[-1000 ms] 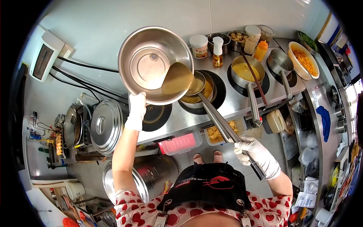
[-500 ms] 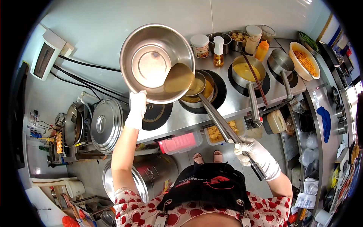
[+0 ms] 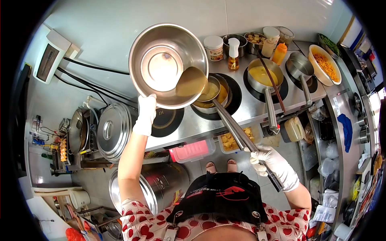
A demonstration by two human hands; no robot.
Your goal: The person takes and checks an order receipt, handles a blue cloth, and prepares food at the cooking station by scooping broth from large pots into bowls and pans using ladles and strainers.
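Observation:
My left hand [image 3: 147, 107], white-gloved, grips the near rim of a large steel bowl [image 3: 138, 64]. The bowl tilts to the right, and cloudy yellowish liquid [image 3: 191, 83] pools against its right wall. Closed around a long dark-ended handle is my gloved right hand [image 3: 270, 160]; that handle belongs to a ladle [image 3: 217, 103]. The ladle's round cup, with yellowish liquid in it, sits at the bowl's right rim, over a saucepan [image 3: 227, 98] of yellow liquid. The saucepan's own handle [image 3: 239, 139] runs close beside the ladle's, so I cannot tell whether my hand touches it.
To the right stand a saucepan [image 3: 257, 86] with chopsticks [image 3: 277, 92] across it and a smaller saucepan [image 3: 297, 69]. Behind are a spray bottle [image 3: 233, 60], a white jar [image 3: 213, 50] and an orange squeeze bottle [image 3: 279, 54]. An oval dish [image 3: 337, 76] holds orange shreds.
The bowl has shifted very slightly up and to the right. Both hands keep their hold, and the ladle stays at the bowl's rim.

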